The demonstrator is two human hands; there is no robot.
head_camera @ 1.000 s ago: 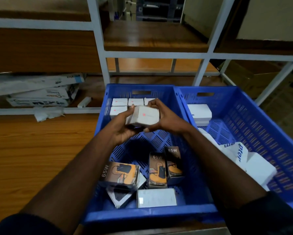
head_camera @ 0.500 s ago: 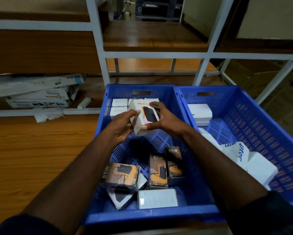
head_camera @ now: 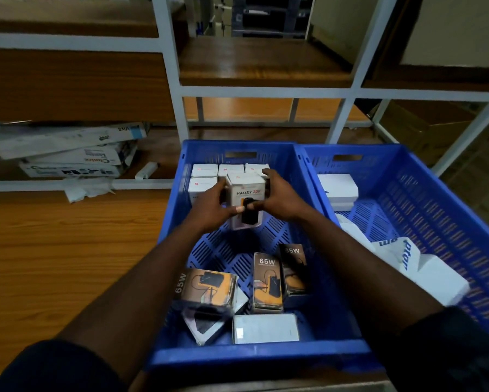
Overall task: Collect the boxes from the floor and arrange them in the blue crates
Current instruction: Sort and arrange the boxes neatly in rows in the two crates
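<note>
Mid-frame, the left hand (head_camera: 209, 207) is gripping the white box (head_camera: 246, 188) from the left, over the far end of the left blue crate (head_camera: 251, 359). The right hand (head_camera: 283, 198) is gripping its other side. Thumbs are hiding part of its picture.

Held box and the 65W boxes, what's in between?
Nothing, just bare crate floor between the held box and the 65W boxes, in the head view.

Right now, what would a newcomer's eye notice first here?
The left hand and right hand hold a white HALLEY 20W box at the far end of the left blue crate, beside matching white boxes. Nearer, dark 65W boxes sit loose; the right blue crate holds plain white boxes.
</note>
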